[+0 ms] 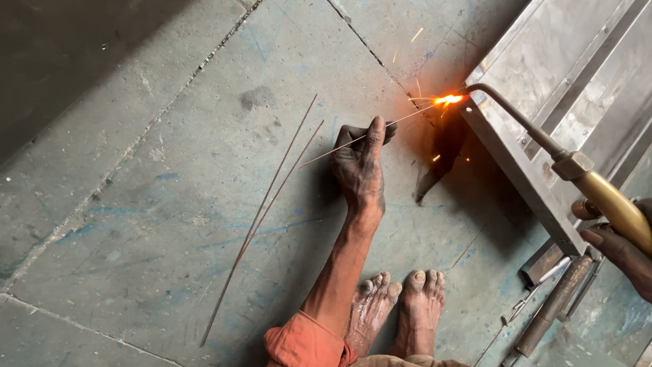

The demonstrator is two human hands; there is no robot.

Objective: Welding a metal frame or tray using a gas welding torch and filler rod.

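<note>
left hand [362, 163] pinched on filler rod [380, 129]

L hand [361, 163] pinches thin rod [380, 129] w/ tip at flame [448, 99]; R hand [625, 255] grips brass torch [604, 197] by metal frame [523, 177]; 2 spare rods [261, 211] on floor [170, 170].

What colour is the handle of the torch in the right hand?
Brass-gold, best seen in the head view: the torch handle in the right hand shines yellowish, with a dark metal neck.

1. Our left hand [362, 163] reaches forward, arm extended, fingers pinched closed, thumb pointing up.
2. Our right hand [621, 255] sits at the frame's right edge, fingers curled in a grip, mostly cut off.
</note>
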